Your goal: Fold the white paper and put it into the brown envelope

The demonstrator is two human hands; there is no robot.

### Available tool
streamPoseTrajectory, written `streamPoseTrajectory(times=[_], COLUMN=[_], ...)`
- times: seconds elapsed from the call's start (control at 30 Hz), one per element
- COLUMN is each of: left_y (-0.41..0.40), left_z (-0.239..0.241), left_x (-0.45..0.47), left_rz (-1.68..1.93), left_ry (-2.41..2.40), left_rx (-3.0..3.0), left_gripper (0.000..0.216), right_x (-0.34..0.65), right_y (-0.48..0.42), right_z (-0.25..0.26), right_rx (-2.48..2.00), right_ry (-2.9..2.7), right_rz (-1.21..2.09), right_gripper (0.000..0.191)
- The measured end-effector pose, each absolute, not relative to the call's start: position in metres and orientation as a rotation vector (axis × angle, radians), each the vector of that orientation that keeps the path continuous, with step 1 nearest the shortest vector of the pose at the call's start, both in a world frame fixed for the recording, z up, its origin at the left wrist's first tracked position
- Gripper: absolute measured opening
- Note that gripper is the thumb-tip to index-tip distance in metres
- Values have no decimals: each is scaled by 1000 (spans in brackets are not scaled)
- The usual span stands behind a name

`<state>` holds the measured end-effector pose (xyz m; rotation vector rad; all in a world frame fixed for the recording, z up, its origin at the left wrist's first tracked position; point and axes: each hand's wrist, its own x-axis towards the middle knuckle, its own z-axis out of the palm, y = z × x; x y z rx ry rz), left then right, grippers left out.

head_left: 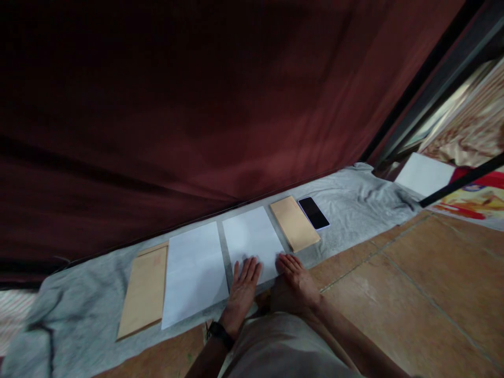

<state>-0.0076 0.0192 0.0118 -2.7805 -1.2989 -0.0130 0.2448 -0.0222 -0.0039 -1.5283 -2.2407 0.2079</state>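
Currently, left hand (243, 286) and right hand (300, 279) rest open, fingers extended, gripping nothing, at the lower edge of the white sheet (254, 236) below frame centre; light, even pressure should prevent creasing.

On the cloth (356, 205), from left to right, lie a first envelope (144, 294), a first sheet (193, 273), a second sheet (252, 231) across a narrow gap, a second envelope (295, 224) and, just beside it, a phone (313, 213); a curtain (216, 115) hangs behind the cloth, the tiled floor (417, 262) lies before it
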Motion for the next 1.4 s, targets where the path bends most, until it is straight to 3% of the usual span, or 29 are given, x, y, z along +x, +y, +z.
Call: streamPoseTrajectory(times=[0.3, 0.67, 0.9, 1.13, 1.4], left_y=[28, 18, 18, 17, 15], left_z=[6, 5, 11, 12, 10], left_x=[-15, -3, -1, 0, 0], left_rz=[-26, -89, -110, -86, -172], left_ry=[-1422, -1526, -1528, -1554, -1553], left_rx=[-2828, -2806, -2839, -2851, -2836], left_gripper=[82, 75, 65, 64, 61], right_x=[234, 265, 242, 171, 211], right_y=[7, -43, -47, -15, -32], right_z=[-7, 0, 13, 18, 0], right_rx=[-1512, -1583, -1622, -1442, -1680], right_ry=[-2253, -2266, -2118, -2122, -2138], right_rz=[138, 335, 309, 427, 246], right_gripper=[54, 65, 44, 56, 61])
